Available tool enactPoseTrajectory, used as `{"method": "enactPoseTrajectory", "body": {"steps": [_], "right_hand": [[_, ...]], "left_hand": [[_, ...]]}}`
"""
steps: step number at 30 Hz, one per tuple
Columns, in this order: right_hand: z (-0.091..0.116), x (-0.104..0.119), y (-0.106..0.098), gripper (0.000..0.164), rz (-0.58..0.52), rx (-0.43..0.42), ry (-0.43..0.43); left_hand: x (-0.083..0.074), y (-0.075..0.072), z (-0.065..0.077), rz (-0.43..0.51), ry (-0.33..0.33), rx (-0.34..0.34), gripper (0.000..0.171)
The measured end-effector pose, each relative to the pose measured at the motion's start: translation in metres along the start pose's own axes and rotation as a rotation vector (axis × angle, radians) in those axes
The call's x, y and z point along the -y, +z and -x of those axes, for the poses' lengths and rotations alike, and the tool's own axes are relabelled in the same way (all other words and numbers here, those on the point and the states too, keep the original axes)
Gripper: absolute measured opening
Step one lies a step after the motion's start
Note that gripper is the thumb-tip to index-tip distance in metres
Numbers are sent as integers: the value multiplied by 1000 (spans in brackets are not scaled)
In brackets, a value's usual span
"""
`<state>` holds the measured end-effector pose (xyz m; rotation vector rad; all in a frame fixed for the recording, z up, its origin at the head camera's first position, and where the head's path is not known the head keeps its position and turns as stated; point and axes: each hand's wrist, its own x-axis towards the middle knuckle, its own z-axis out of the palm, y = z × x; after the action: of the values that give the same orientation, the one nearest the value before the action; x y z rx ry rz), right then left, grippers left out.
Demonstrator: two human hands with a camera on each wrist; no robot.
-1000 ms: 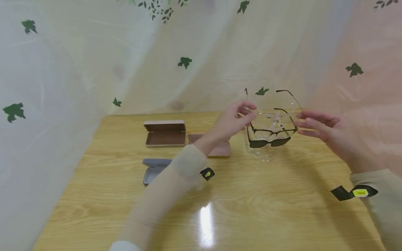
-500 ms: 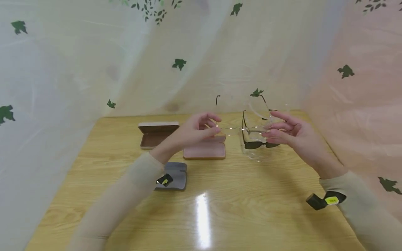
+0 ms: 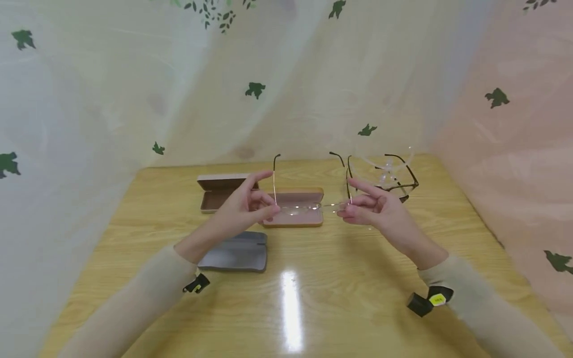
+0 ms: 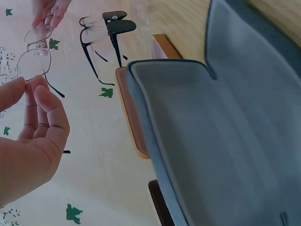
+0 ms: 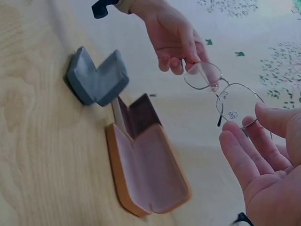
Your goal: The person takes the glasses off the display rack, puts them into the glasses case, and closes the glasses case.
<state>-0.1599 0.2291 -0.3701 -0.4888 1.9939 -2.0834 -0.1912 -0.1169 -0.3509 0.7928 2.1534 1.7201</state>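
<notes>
Thin metal-framed eyeglasses (image 5: 225, 81) with clear lenses hang level above the table, temples unfolded and pointing away. My left hand (image 3: 237, 211) pinches them at the left end between thumb and fingers. At the other end my right hand (image 3: 385, 214) grips the frame near the hinge, its index finger stretched along the temple. Just beyond the eyeglasses in the head view lies an open orange case (image 3: 291, 225) with pink lining, which they overlap. An open grey-blue case (image 3: 235, 253) lies nearer, below my left hand.
Behind my left hand stands an open case with brown lining (image 3: 212, 199). Black-framed glasses (image 3: 416, 185) and dark sunglasses (image 4: 121, 27) sit at the right of the table, partly hidden by my right hand, with clear-framed glasses (image 3: 388, 169) among them. A leaf-patterned curtain (image 3: 313, 99) backs the table.
Both hands have carried the metal-framed eyeglasses left and toward me, from over the other glasses to in front of the orange case. The grey-blue case has come into fuller view.
</notes>
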Motion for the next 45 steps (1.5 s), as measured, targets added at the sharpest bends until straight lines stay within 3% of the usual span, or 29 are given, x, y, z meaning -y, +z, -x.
{"method": "enactPoseTrajectory", "body": {"steps": [9,19,29,45], "right_hand": [[-9,-7,12,74,-12,66,24],[-12,-12,23,79,-73,67,38],[-4,-13,25,77,-64,53,55],[-6,-16,25,72,-6,63,42]], "left_hand": [[9,-9,17,-32,-42,-27,75],[7,-14,25,-46,-64,-11,77],[11,-12,26,-30,-80,23,78],[14,-11,29,-27,-66,20,77]]}}
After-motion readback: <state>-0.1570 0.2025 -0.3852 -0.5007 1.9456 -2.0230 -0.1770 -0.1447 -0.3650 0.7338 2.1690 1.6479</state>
